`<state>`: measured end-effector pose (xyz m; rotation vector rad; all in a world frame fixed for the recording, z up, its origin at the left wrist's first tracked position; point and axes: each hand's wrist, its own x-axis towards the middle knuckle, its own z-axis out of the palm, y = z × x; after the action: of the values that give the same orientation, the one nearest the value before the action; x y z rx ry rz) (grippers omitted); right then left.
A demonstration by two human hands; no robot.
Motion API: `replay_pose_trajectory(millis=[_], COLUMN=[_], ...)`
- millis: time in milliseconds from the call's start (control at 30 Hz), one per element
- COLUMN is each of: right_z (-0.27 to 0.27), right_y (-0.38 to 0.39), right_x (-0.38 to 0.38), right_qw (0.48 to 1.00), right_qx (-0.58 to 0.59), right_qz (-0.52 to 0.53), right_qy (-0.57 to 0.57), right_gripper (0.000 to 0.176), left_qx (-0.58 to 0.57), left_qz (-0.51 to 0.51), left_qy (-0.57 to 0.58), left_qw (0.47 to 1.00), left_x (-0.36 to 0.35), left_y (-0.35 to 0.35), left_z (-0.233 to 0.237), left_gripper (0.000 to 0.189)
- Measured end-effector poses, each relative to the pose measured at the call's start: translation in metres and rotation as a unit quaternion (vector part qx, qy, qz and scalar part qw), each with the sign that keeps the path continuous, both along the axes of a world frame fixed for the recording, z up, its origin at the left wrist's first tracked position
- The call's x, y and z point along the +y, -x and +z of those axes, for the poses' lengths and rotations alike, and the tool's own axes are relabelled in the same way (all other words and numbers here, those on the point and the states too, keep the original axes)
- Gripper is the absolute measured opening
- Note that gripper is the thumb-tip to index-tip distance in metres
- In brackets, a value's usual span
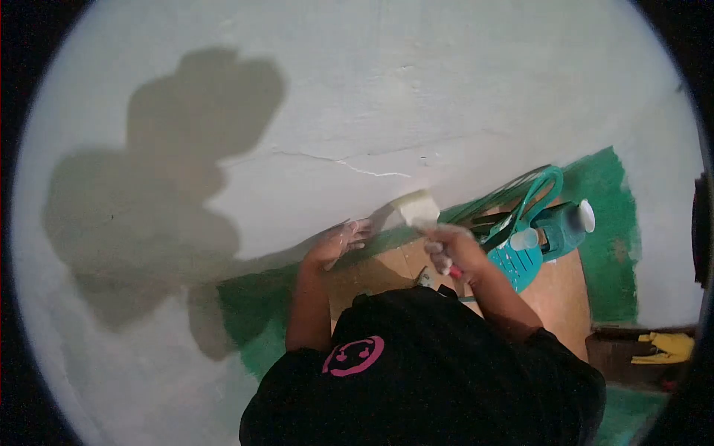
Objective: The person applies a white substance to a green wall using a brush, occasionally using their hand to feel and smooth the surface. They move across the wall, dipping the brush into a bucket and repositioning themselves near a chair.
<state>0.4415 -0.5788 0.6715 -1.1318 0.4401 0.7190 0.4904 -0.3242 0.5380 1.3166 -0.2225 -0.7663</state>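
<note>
My right hand is wrapped round a flat tool with a red handle and a broad pale head. This head is right at the lower part of the pale wall, and its exact kind I cannot tell. White smears cover the fingers. To the left, my left hand has its fingers stretched out, also smeared white, close to the wall just above the green band. A crack with a white line runs across the wall above both hands.
Right of my hands is a teal slotted plastic item with a looped part, beside a translucent teal container with a white cap. A brown wooden surface lies beneath. Something yellow rests on a dark box at the far right.
</note>
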Motion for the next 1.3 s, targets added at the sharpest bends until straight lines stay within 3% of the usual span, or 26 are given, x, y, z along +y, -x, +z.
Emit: replay_pose_trajectory(millis=[100, 167, 267, 300, 333, 400, 467, 533, 567, 633, 667, 733, 800, 833, 933, 1000, 1067, 1100, 1133, 1167, 1233, 1300], right_z=[0.084, 0.116, 0.094, 0.071, 0.048, -0.013, -0.061, -0.108, -0.121, -0.059, -0.073, -0.05, -0.034, -0.049, -0.159, -0.23, -0.338, -0.369, -0.408, -0.407, -0.359, -0.214], right_y=[0.012, 0.026, 0.016, 0.009, 0.008, 0.016, 0.016, 0.009, 0.004, -0.011, -0.027, -0.031, -0.027, -0.029, -0.043, -0.049, -0.044, -0.015, 0.018, 0.016, 0.032, 0.027], right_x=[0.009, 0.02, 0.018, 0.012, 0.021, 0.018, -0.002, -0.02, -0.025, -0.03, -0.086, -0.151, -0.162, -0.185, -0.216, -0.222, -0.238, -0.201, -0.168, -0.154, -0.087, -0.069], right_qw=[0.994, 0.968, 0.957, 0.967, 0.969, 0.986, 0.997, 0.988, 0.986, 0.99, 0.99, 0.986, 0.99, 0.989, 0.987, 0.996, 0.99, 0.97, 0.928, 0.932, 0.959, 0.979], right_qx=[-0.051, -0.248, -0.286, -0.253, -0.242, -0.138, -0.074, 0.133, 0.107, 0.04, 0.015, -0.005, -0.112, -0.108, -0.119, -0.029, 0.01, -0.139, -0.279, -0.276, -0.107, -0.043], right_qz=[-0.035, -0.013, -0.035, 0.01, -0.007, -0.011, 0.017, -0.033, -0.111, -0.135, -0.132, -0.137, -0.09, -0.097, -0.042, -0.048, -0.006, 0.063, 0.121, 0.119, 0.036, 0.02], right_qy=[-0.095, -0.039, -0.037, -0.039, 0.043, 0.089, 0.023, -0.074, -0.061, -0.02, -0.055, -0.095, 0.014, 0.009, 0.101, 0.068, 0.138, 0.187, 0.216, 0.205, 0.259, 0.2], right_gripper=[0.038, 0.031, 0.031, 0.036, 0.03, 0.023, 0.022, 0.02, 0.019, 0.016, 0.023, 0.033, 0.038, 0.038, 0.04, 0.037, 0.035, 0.037, 0.038, 0.038, 0.041, 0.042], left_qx=[0.012, 0.017, 0.044, 0.062, 0.061, 0.045, 0.058, 0.073, 0.077, 0.082, 0.065, 0.054, 0.062, 0.064, 0.07, 0.083, 0.098, 0.105, 0.108, 0.119, 0.133, 0.135], left_qz=[0.0, -0.003, 0.021, 0.043, 0.044, 0.053, 0.072, 0.085, 0.097, 0.103, 0.096, 0.083, 0.073, 0.067, 0.052, 0.059, 0.055, 0.069, 0.069, 0.086, 0.101, 0.122], left_qy=[0.025, 0.019, 0.013, 0.011, 0.011, 0.028, 0.044, 0.054, 0.044, 0.026, 0.012, -0.01, -0.008, -0.015, -0.009, -0.036, -0.059, -0.058, -0.067, -0.071, -0.092, -0.107], left_qw=[1.0, 1.0, 0.999, 0.997, 0.997, 0.997, 0.995, 0.992, 0.991, 0.991, 0.993, 0.995, 0.995, 0.996, 0.996, 0.994, 0.992, 0.99, 0.989, 0.987, 0.982, 0.978], left_x=[0.01, 0.013, 0.011, 0.008, 0.01, 0.001, -0.009, -0.012, -0.014, -0.023, -0.071, -0.13, -0.143, -0.164, -0.187, -0.202, -0.223, -0.176, -0.141, -0.138, -0.106, -0.102], left_y=[-0.002, 0.0, 0.008, 0.01, 0.011, 0.011, 0.015, 0.015, 0.015, 0.009, -0.003, -0.015, -0.024, -0.028, -0.037, -0.045, -0.046, -0.016, 0.01, 0.011, 0.041, 0.049], left_z=[-0.022, -0.007, 0.01, 0.009, 0.007, -0.005, 0.004, 0.006, 0.004, -0.004, -0.049, -0.071, -0.077, -0.078, -0.089, -0.097, -0.098, -0.044, -0.02, -0.015, 0.012, 0.025], left_gripper=[0.065, 0.065, 0.063, 0.062, 0.062, 0.059, 0.056, 0.052, 0.052, 0.052, 0.054, 0.057, 0.057, 0.057, 0.059, 0.061, 0.061, 0.061, 0.061, 0.058, 0.056, 0.055])
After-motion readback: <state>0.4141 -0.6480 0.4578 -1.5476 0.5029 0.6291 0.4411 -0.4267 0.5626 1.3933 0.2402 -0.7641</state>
